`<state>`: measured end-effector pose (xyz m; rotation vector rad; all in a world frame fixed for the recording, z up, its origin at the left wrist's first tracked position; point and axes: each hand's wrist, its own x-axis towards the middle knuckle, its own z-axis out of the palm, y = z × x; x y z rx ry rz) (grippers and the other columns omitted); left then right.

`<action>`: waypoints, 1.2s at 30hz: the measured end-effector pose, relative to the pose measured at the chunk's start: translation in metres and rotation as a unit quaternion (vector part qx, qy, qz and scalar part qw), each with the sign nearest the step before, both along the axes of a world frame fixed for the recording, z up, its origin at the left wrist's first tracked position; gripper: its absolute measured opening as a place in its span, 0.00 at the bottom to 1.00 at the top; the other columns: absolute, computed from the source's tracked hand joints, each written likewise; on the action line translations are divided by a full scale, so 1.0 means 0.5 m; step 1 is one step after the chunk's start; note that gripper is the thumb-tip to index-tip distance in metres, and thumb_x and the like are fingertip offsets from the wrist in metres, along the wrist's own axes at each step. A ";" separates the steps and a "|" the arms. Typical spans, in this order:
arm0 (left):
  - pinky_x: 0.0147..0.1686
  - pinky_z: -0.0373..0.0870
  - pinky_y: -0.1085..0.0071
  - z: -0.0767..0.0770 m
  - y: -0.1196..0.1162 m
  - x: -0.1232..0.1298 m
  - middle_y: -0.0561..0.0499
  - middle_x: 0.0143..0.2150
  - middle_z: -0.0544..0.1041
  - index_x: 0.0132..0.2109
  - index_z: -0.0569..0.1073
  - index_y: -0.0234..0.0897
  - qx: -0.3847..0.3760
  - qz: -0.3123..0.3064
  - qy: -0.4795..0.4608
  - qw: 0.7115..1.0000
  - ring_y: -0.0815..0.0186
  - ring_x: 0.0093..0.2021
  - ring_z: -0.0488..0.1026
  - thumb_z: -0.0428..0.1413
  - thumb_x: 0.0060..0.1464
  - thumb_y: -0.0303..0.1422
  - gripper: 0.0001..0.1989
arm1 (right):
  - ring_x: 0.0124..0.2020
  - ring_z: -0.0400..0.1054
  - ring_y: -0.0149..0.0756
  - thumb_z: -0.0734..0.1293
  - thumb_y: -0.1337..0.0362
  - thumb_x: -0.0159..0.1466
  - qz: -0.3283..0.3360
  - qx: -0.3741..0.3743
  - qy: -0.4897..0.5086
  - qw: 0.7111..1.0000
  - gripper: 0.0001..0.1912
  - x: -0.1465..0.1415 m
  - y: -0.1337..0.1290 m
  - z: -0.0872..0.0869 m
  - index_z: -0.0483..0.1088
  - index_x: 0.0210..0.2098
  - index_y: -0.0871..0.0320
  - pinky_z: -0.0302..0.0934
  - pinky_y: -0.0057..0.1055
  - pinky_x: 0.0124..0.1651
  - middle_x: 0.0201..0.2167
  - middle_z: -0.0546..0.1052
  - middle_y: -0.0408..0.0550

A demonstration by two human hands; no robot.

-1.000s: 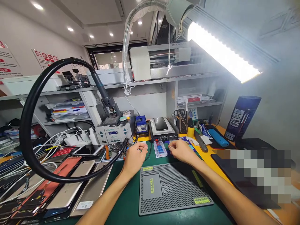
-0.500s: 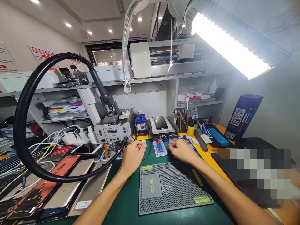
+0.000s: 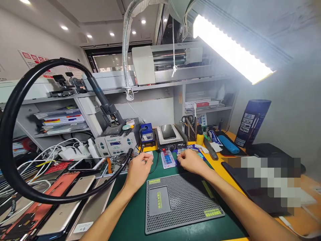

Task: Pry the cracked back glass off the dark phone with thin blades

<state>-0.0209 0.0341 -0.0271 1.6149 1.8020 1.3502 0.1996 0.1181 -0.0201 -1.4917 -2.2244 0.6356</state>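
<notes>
My left hand (image 3: 138, 169) is loosely closed above the green mat (image 3: 132, 214), near a tray of small circuit boards and parts (image 3: 116, 166). Its thumb and fingers curl together, and nothing shows between them. My right hand (image 3: 192, 161) is also closed, its fingers bent inward beside a clear pack with blue contents (image 3: 168, 159). I see nothing in it. Between my forearms lies a grey perforated pad (image 3: 183, 204) with yellow-green lettering. Beyond the hands, a dark phone (image 3: 168, 132) rests flat on a heating plate (image 3: 173, 146).
Several phones and phone backs (image 3: 66, 204) lie at the left, under a thick black hose (image 3: 7, 134). A rework station (image 3: 116, 144) stands behind the tray. At the right are a yellow bottle (image 3: 200, 139), a blue case (image 3: 228, 144) and a black mat. A bright lamp (image 3: 230, 50) hangs above.
The view has swung slightly right, so most things sit farther left in the picture. Both hands keep nearly the same pose and place over the bench.
</notes>
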 end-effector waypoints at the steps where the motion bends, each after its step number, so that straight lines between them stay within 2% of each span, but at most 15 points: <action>1: 0.33 0.70 0.68 0.000 0.000 0.000 0.47 0.34 0.81 0.35 0.74 0.38 -0.001 -0.001 0.000 1.000 0.58 0.37 0.80 0.54 0.56 0.43 0.13 | 0.28 0.70 0.38 0.64 0.69 0.60 0.000 0.003 0.000 1.000 0.10 0.000 0.000 -0.001 0.74 0.24 0.59 0.51 0.29 0.30 0.25 0.79 0.51; 16: 0.35 0.69 0.67 -0.008 0.001 0.000 0.47 0.36 0.81 0.37 0.75 0.38 -0.025 -0.005 0.017 1.000 0.58 0.35 0.78 0.54 0.56 0.45 0.15 | 0.25 0.64 0.32 0.65 0.68 0.62 -0.002 0.009 -0.004 1.000 0.11 -0.001 -0.002 -0.002 0.71 0.23 0.61 0.52 0.29 0.30 0.24 0.76 0.46; 26: 0.35 0.68 0.67 -0.005 0.001 0.002 0.49 0.33 0.80 0.37 0.74 0.39 -0.039 -0.004 0.025 0.999 0.59 0.35 0.78 0.54 0.56 0.45 0.14 | 0.24 0.62 0.31 0.65 0.72 0.59 0.005 0.001 0.010 1.000 0.09 0.000 -0.005 0.002 0.73 0.23 0.61 0.51 0.29 0.29 0.23 0.75 0.46; 36: 0.36 0.69 0.67 -0.006 0.000 0.000 0.50 0.33 0.80 0.37 0.74 0.39 -0.040 -0.006 0.034 0.999 0.60 0.36 0.78 0.53 0.56 0.47 0.15 | 0.26 0.66 0.31 0.66 0.71 0.61 -0.004 0.004 0.010 1.000 0.09 0.002 -0.004 0.003 0.72 0.24 0.61 0.55 0.29 0.31 0.24 0.76 0.45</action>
